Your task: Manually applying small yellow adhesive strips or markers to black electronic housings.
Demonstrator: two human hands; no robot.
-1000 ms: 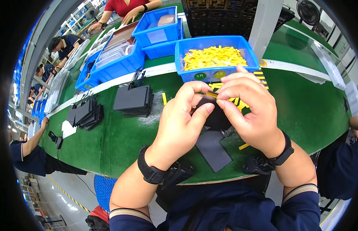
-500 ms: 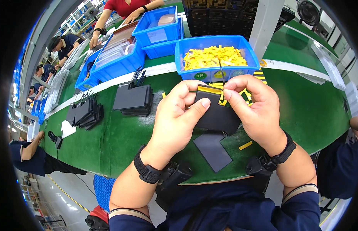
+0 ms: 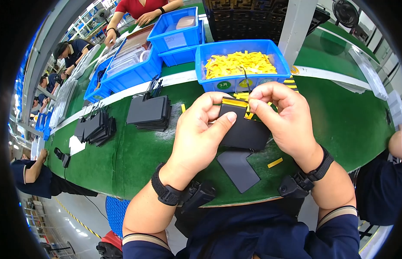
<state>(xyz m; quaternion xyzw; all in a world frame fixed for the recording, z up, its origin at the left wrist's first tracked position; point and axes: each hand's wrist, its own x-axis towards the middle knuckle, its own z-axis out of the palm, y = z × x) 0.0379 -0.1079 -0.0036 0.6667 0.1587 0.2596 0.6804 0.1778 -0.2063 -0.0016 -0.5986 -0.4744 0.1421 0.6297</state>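
Pinched between the thumb and fingers of my left hand (image 3: pixel 194 131) is a flat black panel (image 3: pixel 246 133), tilted above the green table. Along its far edge lies a yellow strip (image 3: pixel 234 102), part of it folded up. At that strip's right end, my right hand (image 3: pixel 289 123) has thumb and forefinger closed on a thin black wire (image 3: pixel 246 77) that sticks up past the fingertips. The wire's lower end is hidden by the fingers. Beneath the held panel, nearer me, another black panel (image 3: pixel 240 172) rests on the table, with a loose yellow strip (image 3: pixel 275 162) to its right.
A blue bin (image 3: pixel 200 69) of yellow strips stands beyond my hands, with loose strips before it. Left are stacks of black panels with wires (image 3: pixel 147 110) (image 3: pixel 96 128). Farther back, blue crates (image 3: pixel 138 73) sit near a co-worker's arm (image 3: pixel 116 21). A grey post (image 3: pixel 296 32) rises behind the bin.
My right hand has shifted slightly left and up, and the wire's tip leans a little more left. The co-worker's hand across the table has moved up. My left hand keeps its hold.
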